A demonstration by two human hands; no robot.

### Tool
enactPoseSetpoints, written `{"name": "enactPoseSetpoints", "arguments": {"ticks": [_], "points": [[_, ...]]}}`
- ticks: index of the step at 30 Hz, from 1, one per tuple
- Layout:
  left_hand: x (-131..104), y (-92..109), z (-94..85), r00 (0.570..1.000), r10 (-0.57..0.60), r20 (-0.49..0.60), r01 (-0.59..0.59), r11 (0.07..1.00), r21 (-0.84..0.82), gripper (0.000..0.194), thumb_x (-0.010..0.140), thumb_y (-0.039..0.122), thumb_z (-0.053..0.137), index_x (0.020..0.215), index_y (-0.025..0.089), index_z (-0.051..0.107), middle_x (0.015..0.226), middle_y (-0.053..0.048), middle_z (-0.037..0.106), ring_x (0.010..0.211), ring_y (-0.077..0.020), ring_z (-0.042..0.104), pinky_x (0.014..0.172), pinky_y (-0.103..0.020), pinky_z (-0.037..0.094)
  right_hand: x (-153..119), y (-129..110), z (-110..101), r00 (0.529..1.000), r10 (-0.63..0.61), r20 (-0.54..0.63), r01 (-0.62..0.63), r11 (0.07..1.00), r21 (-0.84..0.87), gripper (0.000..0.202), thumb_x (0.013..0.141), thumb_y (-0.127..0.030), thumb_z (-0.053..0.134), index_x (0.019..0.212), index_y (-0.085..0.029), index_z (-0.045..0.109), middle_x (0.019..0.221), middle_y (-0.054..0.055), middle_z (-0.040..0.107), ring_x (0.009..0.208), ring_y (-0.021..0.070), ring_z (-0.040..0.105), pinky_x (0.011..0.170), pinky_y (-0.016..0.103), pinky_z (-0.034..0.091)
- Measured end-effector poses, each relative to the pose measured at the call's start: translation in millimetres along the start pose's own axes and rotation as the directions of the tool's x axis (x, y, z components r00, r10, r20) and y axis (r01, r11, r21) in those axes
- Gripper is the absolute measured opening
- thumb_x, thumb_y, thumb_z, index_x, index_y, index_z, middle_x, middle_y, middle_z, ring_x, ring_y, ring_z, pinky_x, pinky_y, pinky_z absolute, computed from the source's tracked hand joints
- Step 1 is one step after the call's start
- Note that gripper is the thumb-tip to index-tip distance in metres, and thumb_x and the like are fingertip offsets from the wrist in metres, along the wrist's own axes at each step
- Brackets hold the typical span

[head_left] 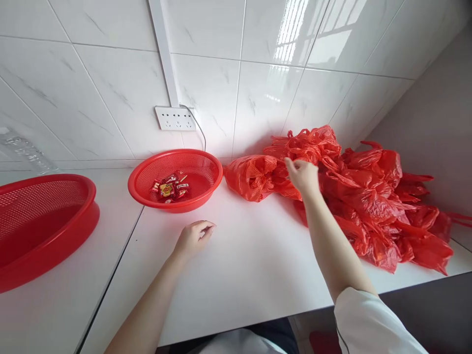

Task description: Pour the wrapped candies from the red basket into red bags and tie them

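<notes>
Over the white table, just in front of a red basket, my left hand point(194, 237) has its fingers curled, thumb and fingertips near each other, and whether anything small is between them is hidden. My right hand point(303, 175) is at the left part of a pile of red plastic bags point(368, 191), fingers bent; what they hold, if anything, cannot be made out. A knotted red bag point(250, 177) lies left of that hand. Several wrapped sweets point(170, 189) rest inside the round red basket point(210, 194).
A larger red basket point(83, 231) stands at the left. Behind it is a clear plastic item point(29, 150). The tiled wall point(206, 88) bounds the table point(236, 275) and carries a socket strip point(176, 119) with a cable. A seam crosses the tabletop.
</notes>
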State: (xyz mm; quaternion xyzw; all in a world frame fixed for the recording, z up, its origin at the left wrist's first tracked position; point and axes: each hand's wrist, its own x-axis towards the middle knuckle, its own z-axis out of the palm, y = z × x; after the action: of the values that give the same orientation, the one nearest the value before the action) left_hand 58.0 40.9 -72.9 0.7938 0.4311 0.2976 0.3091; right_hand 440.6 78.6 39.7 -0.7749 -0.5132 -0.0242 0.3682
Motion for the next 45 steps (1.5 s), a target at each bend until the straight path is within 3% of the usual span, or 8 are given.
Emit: {"name": "enactPoseSetpoints", "arguments": {"ticks": [5,9,16,22,26,35,39,45], "points": [[-1.6,0.1,0.9,0.999,0.002,0.039,-0.003,1.000,0.023,0.023,0.093,0.036,0.050,0.094,0.024,0.069,0.090,-0.001,0.070,0.083,-0.0153,0.064,0.074,-0.025,0.053,20.6,-24.8,45.6,0.998,0.040,0.039,-0.046,0.985,0.169,0.029,0.075,-0.045,0.067,0.076,-0.017,0.061,0.081,0.012,0.068,0.084,0.0290,0.063,0.082,0.043,0.046],[-3.3,2.6,-0.2,0.998,0.013,0.059,-0.016,0.999,0.052,0.024,0.094,0.036,0.048,0.094,0.024,0.069,0.089,-0.002,0.070,0.082,-0.0157,0.064,0.072,-0.026,0.053,52.5,-39.8,33.3,0.991,-0.026,-0.128,0.083,0.880,0.468,0.020,0.088,-0.036,0.047,0.090,-0.019,0.058,0.084,0.007,0.065,0.080,0.0200,0.061,0.082,0.039,0.049],[5.6,29.1,15.2,0.973,0.226,-0.044,-0.215,0.961,0.174,0.032,0.093,0.034,0.051,0.123,0.028,0.060,0.125,-0.008,0.060,0.116,-0.0224,0.058,0.098,-0.038,0.049,69.4,-54.6,16.0,0.987,-0.119,0.109,0.009,0.715,0.699,0.018,0.086,-0.038,0.057,0.083,-0.020,0.059,0.079,0.004,0.064,0.070,0.0157,0.060,0.070,0.035,0.054],[75.9,71.0,61.0,0.936,0.352,0.010,-0.315,0.824,0.471,0.090,0.069,0.053,0.078,0.148,0.032,0.040,0.163,-0.011,0.014,0.147,-0.0467,0.005,0.113,-0.072,0.006,30.6,-39.4,23.4,0.947,-0.139,0.291,-0.107,0.716,0.690,0.028,0.078,-0.042,0.067,0.075,-0.014,0.066,0.063,0.000,0.061,0.058,0.0117,0.055,0.059,0.027,0.047],[139.8,82.0,95.1,0.962,0.272,0.038,-0.250,0.808,0.534,0.096,0.065,0.060,0.077,0.149,0.034,0.038,0.165,-0.010,0.001,0.146,-0.0512,-0.008,0.108,-0.076,-0.005,16.9,-37.5,15.3,0.911,-0.194,0.365,-0.091,0.767,0.635,0.035,0.075,-0.046,0.071,0.061,-0.016,0.059,0.052,-0.003,0.052,0.048,0.0084,0.043,0.048,0.024,0.036],[214.1,71.3,100.9,0.998,0.054,0.027,-0.060,0.839,0.541,0.082,0.073,0.045,0.076,0.145,0.025,0.044,0.163,-0.018,0.010,0.146,-0.0508,0.004,0.108,-0.076,0.001,24.8,-49.1,-61.0,0.979,-0.068,-0.193,0.204,0.440,0.875,0.035,0.085,-0.051,0.048,0.090,-0.021,0.065,0.093,0.008,0.065,0.098,0.0249,0.064,0.078,0.038,0.054],[206.0,91.2,80.6,0.971,0.177,-0.157,-0.128,0.951,0.282,0.064,0.081,0.023,0.070,0.141,0.018,0.048,0.162,-0.019,0.013,0.150,-0.0403,0.003,0.114,-0.069,-0.003,-0.5,-53.8,-78.9,0.973,-0.062,-0.223,0.229,0.395,0.890,0.042,0.088,-0.050,0.042,0.109,-0.021,0.064,0.106,0.010,0.064,0.117,0.0297,0.058,0.085,0.044,0.054],[120.8,109.0,29.3,0.931,0.345,-0.118,-0.358,0.927,-0.115,0.054,0.081,0.039,0.070,0.131,0.022,0.057,0.136,-0.012,0.058,0.131,-0.0289,0.051,0.102,-0.046,0.048,-69.8,-52.0,-38.3,0.992,-0.045,0.115,-0.091,0.365,0.926,0.043,0.086,-0.056,0.049,0.105,-0.021,0.065,0.101,0.010,0.069,0.105,0.0287,0.065,0.081,0.042,0.055]]}}
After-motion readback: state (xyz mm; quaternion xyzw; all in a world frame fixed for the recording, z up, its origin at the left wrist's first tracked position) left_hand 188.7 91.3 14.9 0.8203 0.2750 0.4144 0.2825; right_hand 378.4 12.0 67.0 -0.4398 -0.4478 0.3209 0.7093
